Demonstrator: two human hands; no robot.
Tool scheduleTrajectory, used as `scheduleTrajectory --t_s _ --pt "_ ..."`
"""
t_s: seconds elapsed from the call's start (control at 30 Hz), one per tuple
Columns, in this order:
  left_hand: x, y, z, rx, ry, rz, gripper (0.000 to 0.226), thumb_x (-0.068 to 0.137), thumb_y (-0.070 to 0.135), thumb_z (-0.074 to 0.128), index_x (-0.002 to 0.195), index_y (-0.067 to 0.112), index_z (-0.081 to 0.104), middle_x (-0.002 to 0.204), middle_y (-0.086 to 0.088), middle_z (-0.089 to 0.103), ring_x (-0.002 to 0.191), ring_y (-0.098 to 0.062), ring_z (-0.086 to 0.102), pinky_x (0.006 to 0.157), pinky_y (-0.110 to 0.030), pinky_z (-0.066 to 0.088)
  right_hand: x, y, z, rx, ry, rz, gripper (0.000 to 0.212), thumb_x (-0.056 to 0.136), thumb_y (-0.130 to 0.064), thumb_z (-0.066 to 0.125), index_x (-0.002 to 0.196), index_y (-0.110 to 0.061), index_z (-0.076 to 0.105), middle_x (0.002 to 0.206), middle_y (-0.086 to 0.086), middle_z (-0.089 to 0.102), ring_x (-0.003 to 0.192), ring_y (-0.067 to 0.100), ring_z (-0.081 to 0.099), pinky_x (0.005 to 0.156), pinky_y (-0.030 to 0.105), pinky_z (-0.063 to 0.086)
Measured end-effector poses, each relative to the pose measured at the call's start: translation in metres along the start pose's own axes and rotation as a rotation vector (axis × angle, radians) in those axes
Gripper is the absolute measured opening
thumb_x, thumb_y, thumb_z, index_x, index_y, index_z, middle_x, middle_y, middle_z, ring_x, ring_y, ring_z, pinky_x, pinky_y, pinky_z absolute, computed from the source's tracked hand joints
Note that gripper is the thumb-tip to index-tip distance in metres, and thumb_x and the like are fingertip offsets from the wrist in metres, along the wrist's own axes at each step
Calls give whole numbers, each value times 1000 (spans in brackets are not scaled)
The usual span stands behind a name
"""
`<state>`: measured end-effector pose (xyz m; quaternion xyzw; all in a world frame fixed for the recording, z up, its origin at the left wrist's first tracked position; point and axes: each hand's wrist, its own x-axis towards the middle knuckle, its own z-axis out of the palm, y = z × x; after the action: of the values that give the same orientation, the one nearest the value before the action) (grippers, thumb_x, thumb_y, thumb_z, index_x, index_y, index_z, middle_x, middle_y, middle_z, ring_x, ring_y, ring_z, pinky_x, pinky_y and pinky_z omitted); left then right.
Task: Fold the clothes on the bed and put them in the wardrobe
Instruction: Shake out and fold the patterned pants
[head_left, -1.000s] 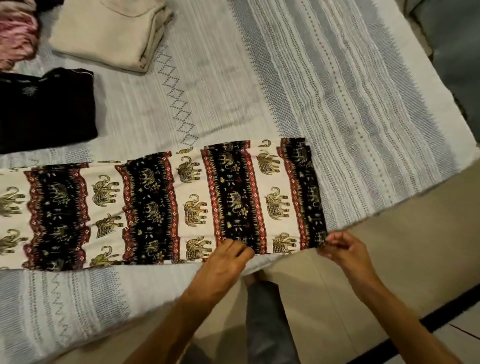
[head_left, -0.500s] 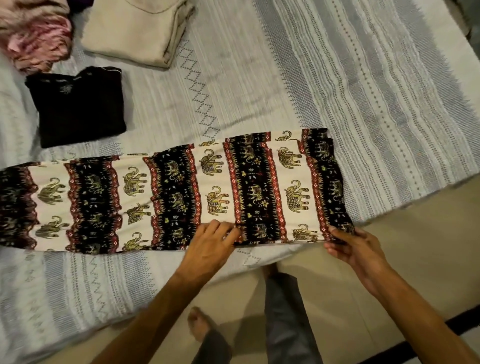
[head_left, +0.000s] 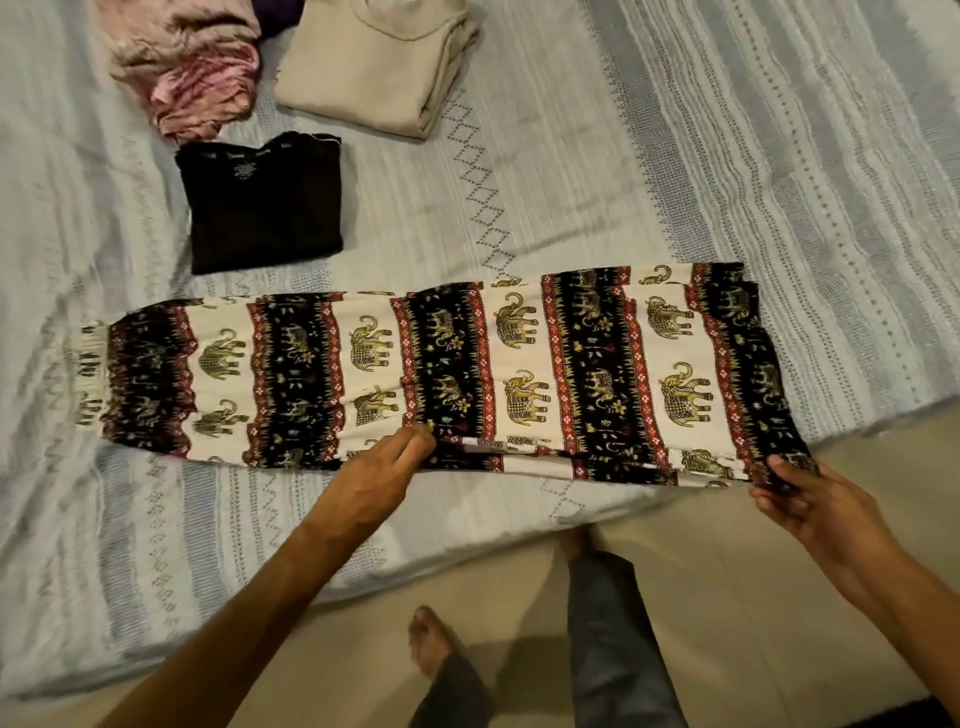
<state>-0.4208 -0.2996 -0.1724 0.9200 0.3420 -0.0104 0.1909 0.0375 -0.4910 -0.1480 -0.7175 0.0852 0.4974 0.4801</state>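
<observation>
Thin printed cloth, by every sign light and limp: the elephant-print trousers (head_left: 441, 374) lie flat and lengthwise along the near edge of the bed (head_left: 675, 156), waistband end to the person's left, hem end to the right where the mattress corner falls away. The layers show slightly staggered along the near edge, which suggests a slippery weave that slides on itself and will not hold a crease unaided. The left hand (head_left: 379, 478) rests on the near edge about mid-length, fingers straight and close together, pressing the cloth to the bedspread and gripping nothing. The right hand (head_left: 810, 504) has the near hem corner pinched between thumb and fingers, the corner lifted a little off the bed. In my judgement the garment weighs next to nothing and will sag wherever unsupported, so the sound hold is at the hem, both corners if possible, carried over towards the waistband while the pressing hand marks the fold line. Hazard noted: the layers may shear apart in the carry; they should be pinched together through their full thickness. Further up the bed, well apart from the work, lie a folded black top (head_left: 265, 202), a folded beige garment (head_left: 379, 62) and a bunched pink garment (head_left: 192, 67). No wardrobe is in view
</observation>
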Motion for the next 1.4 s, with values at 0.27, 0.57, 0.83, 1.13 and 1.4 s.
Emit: scheduleTrajectory --t_s 0.27,0.57,0.83,1.13,1.4 --pt "4 -8 11 146 -66 125 50 100 53 56 138 20 55 130 -4 63 106 -20 61 88 -40 58 1 -5 6 38 47 32 41 98 -6 65 135 8 56 106 15 73 75 19 77 64 28 63" --pt "43 48 30 285 -83 66 51 86 5 77 131 10 51 115 -11 62 98 -28 62 81 -43 61 -6 -13 7 -14 85 -63 31 96 -4 66 124 7 61 78 6 79 65 20 77 59 24 62" --pt "11 33 14 78 -115 -199 37 101 14 55 137 10 55 131 -10 58 121 -30 52 107 -46 44 -15 -14 -25 -399 58 -125 77 72 -14 86 138 3 51 89 23 75 51 27 72 48 31 59" --pt "18 -22 -25 -374 -102 -324 30 104 14 51 126 31 61 97 14 67 80 -2 61 71 -24 51 -1 -65 -32 -934 -397 -213 36 83 -37 75 118 -39 72 111 5 79 100 25 76 95 49 58" --pt "115 -58 -57 -423 -126 -330 56 90 74 53 110 27 76 80 14 71 62 6 64 54 -11 47 37 -123 19 -719 -178 -514 15 90 -31 75 101 -21 78 102 3 73 100 23 68 92 41 49"
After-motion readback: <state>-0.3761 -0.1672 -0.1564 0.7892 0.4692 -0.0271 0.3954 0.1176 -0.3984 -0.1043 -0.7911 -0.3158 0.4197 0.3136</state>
